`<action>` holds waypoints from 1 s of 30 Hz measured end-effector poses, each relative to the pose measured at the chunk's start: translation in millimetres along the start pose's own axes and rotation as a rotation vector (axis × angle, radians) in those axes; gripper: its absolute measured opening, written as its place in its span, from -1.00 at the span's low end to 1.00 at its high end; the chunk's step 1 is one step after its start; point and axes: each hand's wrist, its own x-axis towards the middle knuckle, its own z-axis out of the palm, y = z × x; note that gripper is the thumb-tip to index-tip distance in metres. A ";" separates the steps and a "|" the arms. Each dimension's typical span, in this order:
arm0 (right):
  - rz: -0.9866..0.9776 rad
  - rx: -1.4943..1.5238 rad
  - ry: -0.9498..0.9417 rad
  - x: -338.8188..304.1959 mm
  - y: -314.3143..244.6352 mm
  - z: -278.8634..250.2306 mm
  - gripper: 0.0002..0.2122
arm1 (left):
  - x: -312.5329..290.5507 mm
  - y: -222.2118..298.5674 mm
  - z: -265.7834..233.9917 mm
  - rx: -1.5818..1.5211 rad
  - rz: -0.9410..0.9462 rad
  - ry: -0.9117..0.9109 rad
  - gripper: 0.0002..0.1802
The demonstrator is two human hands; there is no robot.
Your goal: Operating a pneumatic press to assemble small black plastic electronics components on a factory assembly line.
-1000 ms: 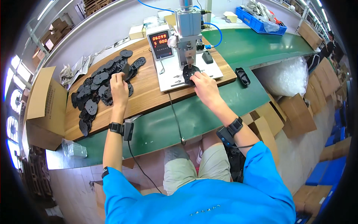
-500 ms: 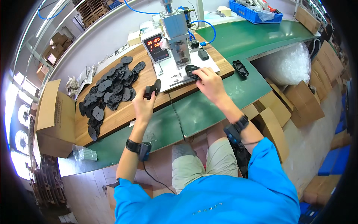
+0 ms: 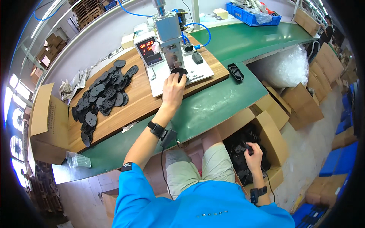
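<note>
On the white base plate [image 3: 161, 84] of a small bench press [image 3: 169, 30], my left hand [image 3: 173, 91] grips a rounded black plastic part [image 3: 179, 71] beneath the press head. My fingers cover much of that part. Low on the right, my right hand [image 3: 254, 159] is closed on another small black part [image 3: 249, 149], over an open cardboard box [image 3: 273, 138] of black pieces. Its exact shape is partly hidden by the fingers. A heap of flat black plastic pieces [image 3: 98, 90] lies on the wooden board [image 3: 137, 102], left of the press.
A black open-shell part [image 3: 235, 72] rests on the green table [image 3: 213, 110]. Beside the press sits a display box [image 3: 149, 51] with red digits. An open carton [image 3: 49, 125] stands at the left, near a clear plastic package [image 3: 78, 160]. A blue crate [image 3: 253, 15] is at the back.
My right hand has left the press and moved down right to the box, with a black part in it. My left hand has brought its black part rightward, under the press head.
</note>
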 end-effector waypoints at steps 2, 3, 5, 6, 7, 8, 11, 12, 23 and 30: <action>0.179 0.008 0.014 -25.3 34.1 -4.8 -0.75 | -2.7 7.7 8.5 0.072 0.002 -0.097 -0.56; 0.228 -0.013 0.028 -34.4 51.1 -4.7 -0.76 | -1.9 9.0 8.8 0.080 0.002 -0.088 -0.55; 0.265 -0.031 0.048 -48.3 76.0 -1.0 -0.76 | -0.9 12.3 6.5 0.092 0.003 -0.075 -0.54; 0.282 -0.053 0.029 -52.9 87.0 1.0 -0.76 | -1.2 11.5 4.3 0.056 -0.019 -0.071 -0.52; 0.296 -0.071 0.014 -54.9 92.7 2.7 -0.76 | -1.7 11.5 4.1 0.063 -0.008 -0.067 -0.51; 0.321 -0.120 -0.046 -57.7 98.1 3.8 -0.76 | -3.1 12.0 3.7 0.070 0.003 -0.063 -0.50; 0.278 -0.207 -0.153 -64.7 120.8 15.5 -0.76 | 1.3 11.9 5.1 0.045 -0.021 -0.092 -0.49; 0.343 -0.189 -0.222 -65.9 122.5 18.0 -0.76 | 3.4 11.4 6.1 0.029 -0.041 -0.108 -0.48; -0.014 -0.070 -0.290 9.2 8.4 45.3 -0.66 | -5.2 6.0 3.6 0.048 0.047 -0.141 -0.44; -0.606 0.076 -0.035 174.5 -189.8 100.2 -0.51 | -4.9 -4.8 -7.1 -0.144 -0.060 -0.131 -0.42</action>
